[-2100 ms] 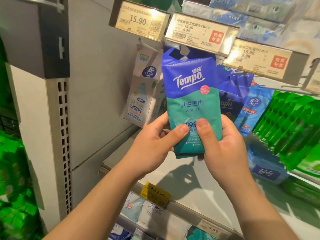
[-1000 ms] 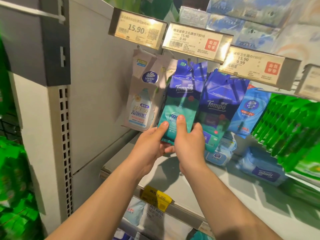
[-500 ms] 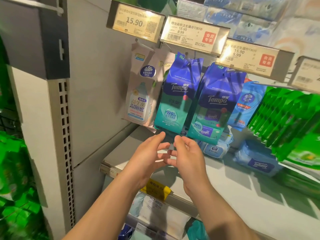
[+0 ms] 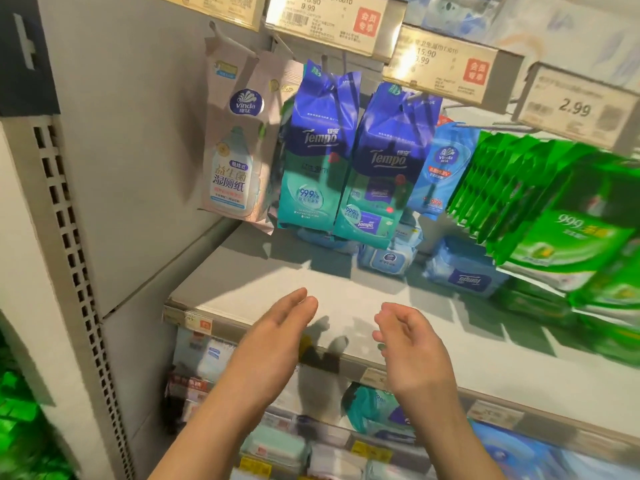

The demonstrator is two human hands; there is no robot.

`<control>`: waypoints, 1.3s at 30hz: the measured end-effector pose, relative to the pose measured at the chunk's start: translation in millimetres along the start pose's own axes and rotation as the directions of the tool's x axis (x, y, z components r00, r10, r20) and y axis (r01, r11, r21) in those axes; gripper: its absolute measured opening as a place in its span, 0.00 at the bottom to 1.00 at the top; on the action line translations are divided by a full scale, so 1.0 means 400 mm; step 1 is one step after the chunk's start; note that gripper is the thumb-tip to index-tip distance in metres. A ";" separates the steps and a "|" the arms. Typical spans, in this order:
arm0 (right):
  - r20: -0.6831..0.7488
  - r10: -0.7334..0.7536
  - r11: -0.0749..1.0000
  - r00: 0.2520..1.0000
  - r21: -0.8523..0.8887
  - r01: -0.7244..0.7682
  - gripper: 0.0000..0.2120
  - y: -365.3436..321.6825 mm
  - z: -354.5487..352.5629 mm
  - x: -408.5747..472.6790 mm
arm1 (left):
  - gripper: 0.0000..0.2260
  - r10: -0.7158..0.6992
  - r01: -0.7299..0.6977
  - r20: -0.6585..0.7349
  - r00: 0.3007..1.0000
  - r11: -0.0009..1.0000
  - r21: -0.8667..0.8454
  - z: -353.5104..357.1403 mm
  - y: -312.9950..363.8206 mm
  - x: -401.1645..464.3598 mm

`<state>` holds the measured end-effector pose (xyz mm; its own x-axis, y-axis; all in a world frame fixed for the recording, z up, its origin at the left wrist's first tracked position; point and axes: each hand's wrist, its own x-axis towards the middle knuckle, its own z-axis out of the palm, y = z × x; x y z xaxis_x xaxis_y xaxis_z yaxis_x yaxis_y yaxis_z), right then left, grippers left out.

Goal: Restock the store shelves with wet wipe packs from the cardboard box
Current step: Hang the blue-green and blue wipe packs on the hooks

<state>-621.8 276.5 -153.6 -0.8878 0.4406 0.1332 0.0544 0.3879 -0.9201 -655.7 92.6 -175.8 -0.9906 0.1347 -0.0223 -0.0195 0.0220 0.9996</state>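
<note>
A blue-and-teal Tempo wet wipe pack (image 4: 317, 157) hangs from a peg under the price tags, beside a second row of Tempo packs (image 4: 384, 171). My left hand (image 4: 277, 344) and my right hand (image 4: 408, 344) hover apart below them, in front of the grey shelf (image 4: 263, 282). Both hands hold nothing and their fingers are relaxed. The cardboard box is out of view.
A pale Vinda pack (image 4: 235, 157) hangs at the left, a light-blue Vinda pack (image 4: 443, 174) and green packs (image 4: 540, 202) at the right. Flat blue packs (image 4: 464, 275) lie at the shelf's back. Price tags (image 4: 325, 19) line the rail above. More packs fill the lower shelf (image 4: 311, 441).
I hung the Tempo pack on its peg and let go. Both hands have dropped away from it and spread apart, empty.
</note>
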 end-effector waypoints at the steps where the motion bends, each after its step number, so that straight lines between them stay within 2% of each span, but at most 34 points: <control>1: -0.009 -0.007 1.000 1.000 -0.030 0.007 0.06 0.009 -0.018 -0.012 | 0.21 0.010 -0.010 0.005 1.000 1.000 0.025 0.009 0.003 -0.013; 5: -0.034 0.023 0.989 0.999 -0.143 -0.027 0.07 0.038 -0.099 -0.059 | 0.21 0.054 -0.062 0.056 0.997 0.988 0.144 0.053 0.007 -0.053; 9: -0.044 0.020 0.978 0.999 -0.207 -0.029 0.10 0.070 -0.186 -0.103 | 0.28 0.092 -0.116 0.114 0.989 0.968 0.222 0.098 0.009 -0.115; 12: -0.043 0.025 0.982 0.999 -0.184 -0.033 0.12 0.100 -0.250 -0.149 | 0.24 0.085 -0.124 0.138 0.987 0.945 0.304 0.141 0.018 -0.171; 17: -0.042 0.033 0.975 0.999 -0.219 -0.041 0.09 0.158 -0.353 -0.220 | 0.26 0.106 -0.159 0.156 0.982 0.910 0.382 0.228 0.009 -0.274; 19: -0.029 0.047 0.986 0.998 -0.159 -0.051 0.09 0.187 -0.407 -0.258 | 0.26 0.110 -0.179 0.171 0.979 0.865 0.470 0.283 0.003 -0.325; 23: 0.011 0.052 0.972 0.999 -0.231 -0.048 0.16 0.225 -0.466 -0.339 | 0.32 0.107 -0.200 0.207 0.972 0.842 0.501 0.314 -0.042 -0.413; 26: 0.111 0.074 0.964 0.991 -0.264 -0.042 0.19 0.260 -0.504 -0.414 | 0.37 0.055 -0.145 0.171 0.984 0.805 0.576 0.320 -0.082 -0.515; 29: 0.238 0.103 0.930 0.966 -0.367 -0.009 0.21 0.276 -0.491 -0.483 | 0.34 0.029 -0.086 0.100 0.995 0.769 0.633 0.287 -0.112 -0.611; 31: 0.317 0.121 0.916 0.941 -0.401 0.017 0.23 0.273 -0.469 -0.519 | 0.35 -0.007 -0.013 0.026 1.000 0.736 0.677 0.240 -0.126 -0.668; 33: 0.379 0.082 0.917 0.922 -0.391 0.079 0.26 0.268 -0.438 -0.555 | 0.39 -0.011 0.041 -0.047 0.999 0.701 0.712 0.176 -0.148 -0.727; 36: 0.504 0.022 0.882 0.863 -0.417 0.221 0.34 0.263 -0.366 -0.596 | 0.39 0.014 0.122 -0.174 0.985 0.659 0.742 0.075 -0.165 -0.816; 39: 0.598 -0.017 0.872 0.801 -0.384 0.305 0.34 0.243 -0.275 -0.640 | 0.42 0.006 0.238 -0.305 0.952 0.612 0.754 -0.027 -0.167 -0.897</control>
<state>-338.8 290.6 -236.7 -0.9856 -0.1376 -0.0980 -0.0476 0.7831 -0.6201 -300.5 32.0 -234.3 -0.9848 -0.1737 -0.0097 -0.1456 0.7924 0.5924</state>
